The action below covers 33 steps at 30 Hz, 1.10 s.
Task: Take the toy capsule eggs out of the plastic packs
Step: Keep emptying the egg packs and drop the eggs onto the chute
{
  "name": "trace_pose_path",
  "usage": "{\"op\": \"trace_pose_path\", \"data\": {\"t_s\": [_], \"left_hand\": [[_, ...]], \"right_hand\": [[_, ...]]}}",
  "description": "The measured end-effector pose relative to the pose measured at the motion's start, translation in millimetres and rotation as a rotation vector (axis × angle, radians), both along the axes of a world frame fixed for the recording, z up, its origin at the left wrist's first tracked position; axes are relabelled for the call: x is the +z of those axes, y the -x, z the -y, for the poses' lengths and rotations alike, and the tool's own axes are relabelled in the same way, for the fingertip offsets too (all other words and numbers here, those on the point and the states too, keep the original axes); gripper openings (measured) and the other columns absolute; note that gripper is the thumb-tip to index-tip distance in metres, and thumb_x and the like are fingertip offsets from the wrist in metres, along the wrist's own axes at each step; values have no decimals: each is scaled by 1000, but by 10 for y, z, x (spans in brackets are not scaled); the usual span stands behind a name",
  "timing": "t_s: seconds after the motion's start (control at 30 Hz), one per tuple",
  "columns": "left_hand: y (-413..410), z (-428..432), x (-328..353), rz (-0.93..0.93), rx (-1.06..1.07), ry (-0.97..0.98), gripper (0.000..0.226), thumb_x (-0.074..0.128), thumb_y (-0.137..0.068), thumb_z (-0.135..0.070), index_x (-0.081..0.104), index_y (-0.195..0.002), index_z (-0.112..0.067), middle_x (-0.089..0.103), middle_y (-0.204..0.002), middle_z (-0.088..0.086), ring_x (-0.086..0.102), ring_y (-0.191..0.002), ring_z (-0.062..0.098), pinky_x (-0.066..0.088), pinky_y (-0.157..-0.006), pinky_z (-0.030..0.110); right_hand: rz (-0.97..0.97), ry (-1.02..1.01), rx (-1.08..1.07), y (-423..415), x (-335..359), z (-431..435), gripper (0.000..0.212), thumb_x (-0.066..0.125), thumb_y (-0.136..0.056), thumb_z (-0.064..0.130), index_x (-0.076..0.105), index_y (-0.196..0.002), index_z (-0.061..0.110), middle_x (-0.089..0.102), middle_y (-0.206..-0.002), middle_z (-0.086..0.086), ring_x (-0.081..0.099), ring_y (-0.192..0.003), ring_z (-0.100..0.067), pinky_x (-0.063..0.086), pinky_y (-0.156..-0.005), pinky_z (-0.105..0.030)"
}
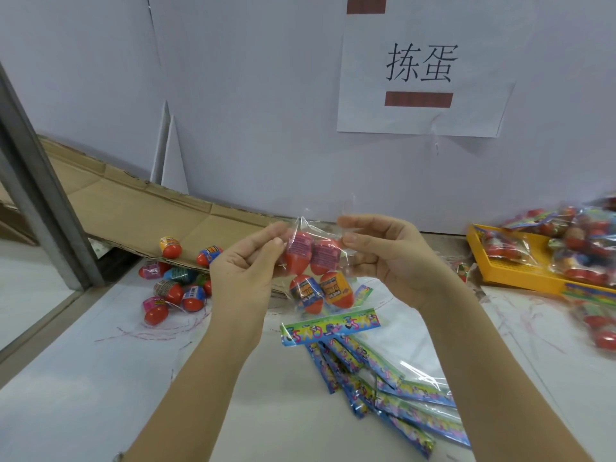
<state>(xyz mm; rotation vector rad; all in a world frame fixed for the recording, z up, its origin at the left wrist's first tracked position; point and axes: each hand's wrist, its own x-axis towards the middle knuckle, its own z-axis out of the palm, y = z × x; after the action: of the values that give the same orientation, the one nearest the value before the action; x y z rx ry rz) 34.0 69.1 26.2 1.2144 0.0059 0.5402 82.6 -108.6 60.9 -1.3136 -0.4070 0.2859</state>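
Plastic pack holds four eggs; left hand, right hand pinch it.

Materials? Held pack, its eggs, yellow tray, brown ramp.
Pack: thin clear plastic film, glossy; glare streaks, wrinkles.
Eggs: seemingly hard plastic, shiny red shells with printed wraps.
Tray: likely moulded plastic, yellow, perforated floor.
Ramp: brown corrugated cardboard, matte; fold creases.

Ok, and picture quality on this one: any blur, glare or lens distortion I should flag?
Head view: light is even and soft, with faint shadows; the held pack shows mild glare on its clear film; the packs in the yellow tray smear at the right edge; the metal post leans from wide-angle distortion; the wall sign is sharp.
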Motion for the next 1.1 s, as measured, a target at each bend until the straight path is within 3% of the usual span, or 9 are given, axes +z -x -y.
{"op": "trace_pose_path", "data": {"t_s": [0.1,0.23,0.33,0.53,0.83,1.0,1.1], "left_hand": [[-8,-5,-12,-12,25,-3,37,57,-92,1,79,-83,-27,77,-83,0,70,-73,10,55,-63,18],[-15,2,-15,-1,17,-19,32,57,-93,0,72,-106,-26,77,-85,-1,71,-75,8,56,-65,18],[-26,7,-16,-31,2,-20,32,56,-94,-1,69,-111,-24,77,-85,-2,71,-74,7,56,-64,17],[-6,1,13,-8,-44,-22,46,51,-95,3,80,-80,-30,76,-82,-4,68,-70,4,52,-60,14],[38,28,64,68,-202,115,45,45,-95,2,77,-74,-22,76,-98,0,70,-75,7,55,-56,20],[60,12,80,76,-206,93,12,70,-79,-13,74,-74,-24,76,-97,1,70,-73,9,56,-55,24],[62,-29,66,121,-206,35,13,72,-77,-11,76,-79,-23,77,-96,1,71,-78,9,59,-63,23]], "right_hand": [[1,-7,4,-9,-4,4,16,68,-69,8,78,-78,17,73,-73,-7,66,-52,-15,56,-51,-26],[-9,-17,5,-25,-13,4,15,69,-67,8,77,-76,15,72,-72,-8,66,-51,-15,58,-53,-28],[-20,-15,-13,-31,-26,-5,14,69,-66,7,77,-74,15,71,-70,-8,65,-50,-15,57,-52,-27],[-46,-38,-14,-33,-39,-12,14,68,-65,5,77,-72,15,71,-72,-10,66,-50,-17,56,-49,-26],[-43,-69,9,-34,-53,-38,15,66,-66,5,76,-70,16,71,-70,-8,67,-49,-17,53,-46,-23],[-29,-58,23,-32,-56,-41,14,67,-67,5,76,-70,16,72,-70,-8,66,-48,-15,54,-47,-24],[-33,-70,45,-38,-53,-29,15,67,-67,4,75,-69,16,71,-70,-8,66,-49,-16,57,-50,-28]]}}
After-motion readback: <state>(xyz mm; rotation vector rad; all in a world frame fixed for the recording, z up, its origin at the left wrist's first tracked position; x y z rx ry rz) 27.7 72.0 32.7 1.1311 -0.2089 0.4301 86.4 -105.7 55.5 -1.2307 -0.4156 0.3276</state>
